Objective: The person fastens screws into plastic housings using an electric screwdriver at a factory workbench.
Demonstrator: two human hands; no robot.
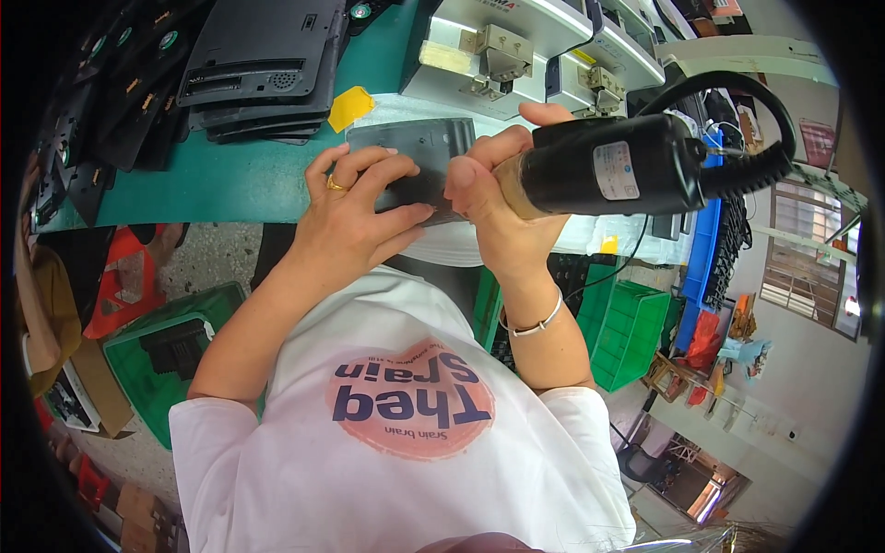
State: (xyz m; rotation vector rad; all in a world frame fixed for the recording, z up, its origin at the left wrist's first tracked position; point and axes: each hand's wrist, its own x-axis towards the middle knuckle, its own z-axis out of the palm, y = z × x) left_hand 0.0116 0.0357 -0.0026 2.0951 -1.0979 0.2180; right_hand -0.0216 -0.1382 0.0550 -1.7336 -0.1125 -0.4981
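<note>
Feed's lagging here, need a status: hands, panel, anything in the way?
Left hand spread on dark panel. Right hand gripping black power tool. Hands partly cover panel; yellow scrap near its far left corner.

Decently bright, shadows pretty soft. Tiny glare spot (850, 304) by window (811, 244), right side. Heavy fisheye bend, rim fades black.

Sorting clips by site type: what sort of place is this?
Probably a small factory or assembly workshop: similar black plastic panels piled on a green-topped bench, a corded black handheld tool in the right hand, and green crates below bench level.
</note>
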